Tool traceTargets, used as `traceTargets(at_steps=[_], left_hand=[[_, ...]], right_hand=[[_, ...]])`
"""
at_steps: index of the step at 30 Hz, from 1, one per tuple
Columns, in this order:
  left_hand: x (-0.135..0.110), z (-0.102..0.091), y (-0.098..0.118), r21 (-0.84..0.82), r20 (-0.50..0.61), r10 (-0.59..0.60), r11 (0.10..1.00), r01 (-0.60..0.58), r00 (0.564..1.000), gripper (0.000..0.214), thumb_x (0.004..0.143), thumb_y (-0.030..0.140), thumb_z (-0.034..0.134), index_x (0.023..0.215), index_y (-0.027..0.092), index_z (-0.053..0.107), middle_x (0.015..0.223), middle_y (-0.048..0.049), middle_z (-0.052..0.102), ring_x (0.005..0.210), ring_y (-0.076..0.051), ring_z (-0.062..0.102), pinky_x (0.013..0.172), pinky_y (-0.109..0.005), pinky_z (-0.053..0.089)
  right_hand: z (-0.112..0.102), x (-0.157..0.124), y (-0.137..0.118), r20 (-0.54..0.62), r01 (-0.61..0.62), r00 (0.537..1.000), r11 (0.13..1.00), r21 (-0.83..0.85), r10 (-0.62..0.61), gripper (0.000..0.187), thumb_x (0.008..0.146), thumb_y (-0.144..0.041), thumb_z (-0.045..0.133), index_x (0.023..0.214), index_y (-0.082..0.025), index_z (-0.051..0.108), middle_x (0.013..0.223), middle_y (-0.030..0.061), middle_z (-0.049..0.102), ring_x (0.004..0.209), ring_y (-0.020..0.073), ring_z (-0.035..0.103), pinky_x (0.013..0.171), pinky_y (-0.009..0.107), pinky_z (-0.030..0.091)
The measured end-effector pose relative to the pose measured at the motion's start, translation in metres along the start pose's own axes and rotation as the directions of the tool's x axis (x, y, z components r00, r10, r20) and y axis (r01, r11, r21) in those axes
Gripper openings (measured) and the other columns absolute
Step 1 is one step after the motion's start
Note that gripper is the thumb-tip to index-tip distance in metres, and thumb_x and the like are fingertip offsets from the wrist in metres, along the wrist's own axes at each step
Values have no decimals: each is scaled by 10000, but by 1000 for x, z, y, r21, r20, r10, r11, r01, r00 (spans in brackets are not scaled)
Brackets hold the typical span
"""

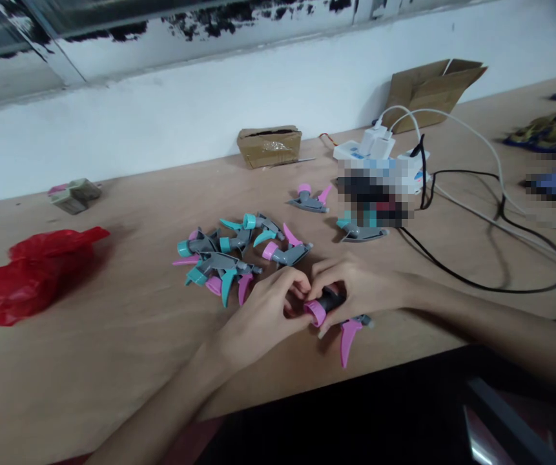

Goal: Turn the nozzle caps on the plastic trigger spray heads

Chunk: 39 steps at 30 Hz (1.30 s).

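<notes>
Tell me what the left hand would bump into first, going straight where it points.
The left hand would probably meet the right hand, which holds a pink-collared sprayer head; whether they already touch is unclear.

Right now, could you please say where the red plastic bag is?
In the head view, the red plastic bag lies at far left on the table, left of the clustered spray heads.

We grip a dark grey spray head (pixel 332 300) in our right hand (pixel 354 284); its pink collar (pixel 314 312) opens leftward, its pink trigger (pixel 350 343) points down towards us. We see its body only partly.
</notes>
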State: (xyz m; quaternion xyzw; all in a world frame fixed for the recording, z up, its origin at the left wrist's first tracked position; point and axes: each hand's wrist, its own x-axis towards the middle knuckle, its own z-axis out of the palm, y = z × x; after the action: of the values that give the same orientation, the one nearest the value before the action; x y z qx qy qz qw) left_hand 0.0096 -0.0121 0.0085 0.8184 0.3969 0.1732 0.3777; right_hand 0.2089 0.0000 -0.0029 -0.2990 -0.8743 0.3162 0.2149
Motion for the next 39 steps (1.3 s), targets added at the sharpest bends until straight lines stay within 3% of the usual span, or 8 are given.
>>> traceTargets(at_steps=[4, 11, 18, 22, 25, 32, 36, 39], left_hand=[[2, 7, -5, -38, -13, 20, 999, -20, 1000, 230, 715, 163, 619, 902, 204, 491, 905, 8, 553, 681, -94, 572, 584, -210, 485], [2, 14, -8, -16, -86, 72, 997, -73, 994, 255, 708, 161, 615, 923, 206, 486, 897, 10, 549, 642, -80, 548, 564, -207, 476], [2, 16, -6, 84, -188, 148, 987, -134, 971, 269, 695, 72, 568, 926, 198, 513, 906, -7, 574, 723, -108, 567, 598, -220, 483], [0, 19, -7, 96, -276, 111, 992, -87, 955, 231, 701, 80, 576, 890, 194, 508, 862, 3, 577, 713, -108, 567, 630, -231, 490], [-1, 21, -5, 223, -368, 113, 974, -31, 923, 134, 711, 116, 582, 798, 186, 509, 842, -7, 563, 720, -128, 557, 641, -264, 487], [-4, 20, -2, 503, -361, 247, 863, -35, 899, 91, 783, 127, 519, 742, 181, 579, 757, -13, 592, 757, -168, 525, 683, -303, 436], [-3, 5, -2, 459, -468, 218, 888, 25, 857, 67, 778, 151, 544, 742, 181, 590, 763, -13, 593, 760, -167, 519, 684, -296, 431], [-2, -3, 0, 219, -502, 82, 975, 35, 861, 76, 790, 153, 540, 753, 188, 596, 765, 6, 584, 674, -123, 518, 576, -236, 416]], right_hand=[[7, -4, 7, -113, 50, 993, 998, 35, -46, 315, 595, -405, 753, 777, -166, 660, 698, -21, 547, 593, 69, 486, 540, 194, 376], [10, -6, 13, -162, 61, 985, 996, 63, -50, 323, 584, -382, 764, 791, -165, 644, 715, -29, 529, 600, 64, 479, 551, 191, 377], [8, -4, 14, -211, 64, 975, 998, -19, -66, 280, 634, -386, 726, 739, -159, 601, 705, -23, 521, 614, 75, 475, 549, 198, 366], [11, -3, 14, -290, 29, 956, 997, -66, -47, 260, 643, -370, 719, 723, -160, 590, 677, -31, 517, 588, 71, 462, 541, 200, 351], [14, -3, 13, -352, 0, 935, 993, -121, -43, 246, 651, -363, 709, 704, -162, 578, 633, -43, 494, 558, 69, 422, 521, 203, 327], [15, -1, 12, -406, -23, 913, 990, -139, -36, 210, 672, -323, 696, 682, -155, 570, 633, -36, 489, 564, 72, 420, 520, 211, 319], [13, -1, 13, -445, -70, 895, 995, -73, 30, 289, 631, -389, 734, 712, -144, 605, 626, -35, 488, 525, 66, 389, 496, 217, 313], [11, -1, 13, -466, -87, 882, 996, -24, 66, 347, 607, -421, 745, 770, -139, 626, 655, -20, 527, 543, 74, 417, 510, 221, 339]])
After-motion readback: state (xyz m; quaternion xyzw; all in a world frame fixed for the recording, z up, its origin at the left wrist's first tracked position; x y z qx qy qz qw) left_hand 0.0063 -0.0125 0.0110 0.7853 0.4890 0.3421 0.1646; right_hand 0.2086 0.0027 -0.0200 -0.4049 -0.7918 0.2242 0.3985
